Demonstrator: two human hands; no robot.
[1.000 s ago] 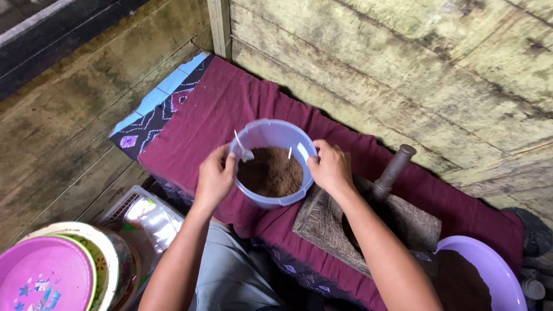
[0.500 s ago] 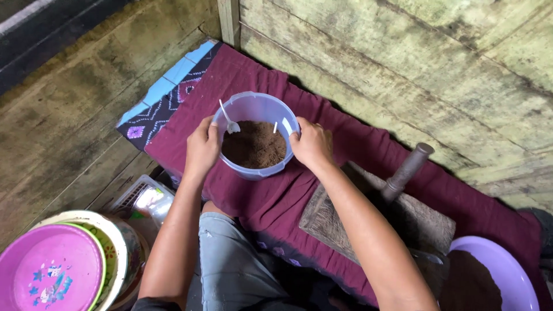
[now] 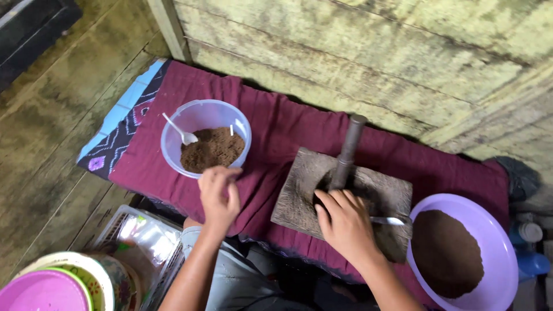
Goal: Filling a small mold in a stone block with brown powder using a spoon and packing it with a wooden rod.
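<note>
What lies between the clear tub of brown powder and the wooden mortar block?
In the head view, only bare maroon cloth lies between the clear tub and the wooden mortar block; the left hand hovers just below that stretch.

A round lilac plastic basin (image 3: 500, 230) of brown powder sits at the near right. Stacked colourful round plates (image 3: 69, 282) lie near left, beside a white plastic basket (image 3: 124, 216).

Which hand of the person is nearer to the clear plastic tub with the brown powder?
The left. The left hand is just below the clear plastic tub, close to its near rim. The right hand is far to the tub's right, resting on the wooden mortar.
</note>
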